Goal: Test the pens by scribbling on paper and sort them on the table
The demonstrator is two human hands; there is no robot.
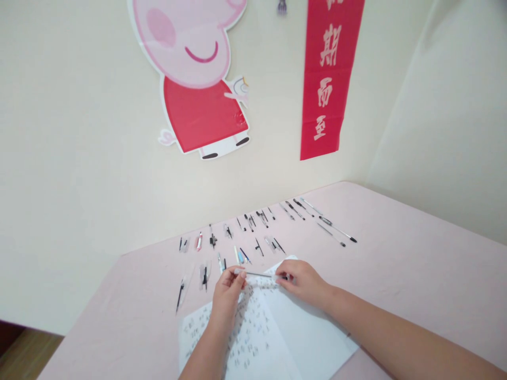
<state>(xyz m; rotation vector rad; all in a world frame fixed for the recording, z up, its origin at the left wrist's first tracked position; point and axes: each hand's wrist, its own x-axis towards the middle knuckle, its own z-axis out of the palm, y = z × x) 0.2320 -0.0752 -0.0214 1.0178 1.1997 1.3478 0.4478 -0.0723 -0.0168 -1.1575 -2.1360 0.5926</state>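
Held level between both hands, above the paper, is a slim pen [259, 274] whose thin dark refill shows in the middle. My left hand [228, 287] pinches a clear piece at the pen's left end between thumb and fingers. At the other end, my right hand [304, 282] is closed on a clear part with a dark tip. The fingers partly hide both ends, so I cannot tell how the parts join. Beneath the hands lies an open notebook [304, 332], its left page covered in handwriting and its right page largely blank.
Dismantled pens lie in small groups on the pink tabletop [404, 285], among them black parts [205, 277] and a pink-red pen [199, 241]. Several whole-looking pens, including a clear black-tipped one [338, 230], rest at the back right. A wall [273, 179] borders the far edge.
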